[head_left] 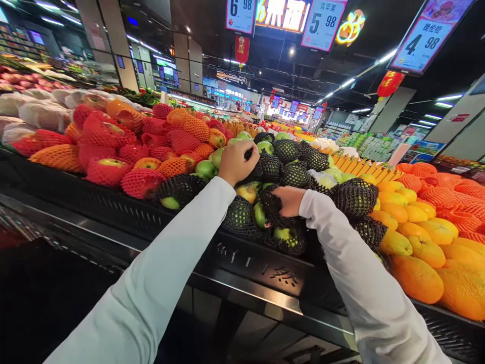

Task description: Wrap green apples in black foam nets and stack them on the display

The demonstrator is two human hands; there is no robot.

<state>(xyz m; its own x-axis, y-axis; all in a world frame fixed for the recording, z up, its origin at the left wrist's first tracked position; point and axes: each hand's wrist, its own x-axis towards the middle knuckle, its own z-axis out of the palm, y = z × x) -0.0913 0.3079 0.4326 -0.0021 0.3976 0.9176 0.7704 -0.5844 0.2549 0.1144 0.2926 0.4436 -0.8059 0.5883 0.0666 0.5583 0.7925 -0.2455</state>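
Note:
My left hand (238, 163) is closed over the green apples, with a bit of dark mesh showing in the curl of its fingers; the rest of what it grips is hidden. To its right and nearer the front edge, my right hand (290, 200) is closed on a black foam net (273, 206). A green apple (259, 215) shows beside that net, and a yellowish apple (247, 193) lies between the hands. Several apples in black nets surround them, among them a netted apple (239, 213) and another netted apple (290, 239) at the front.
Apples in red and orange nets (142, 183) are piled to the left. Oranges (417, 273) lie to the right, with red-netted fruit (454, 192) beyond. A black slatted bin wall (129, 210) and metal rail (250, 290) run along the front. Price signs (324, 23) hang overhead.

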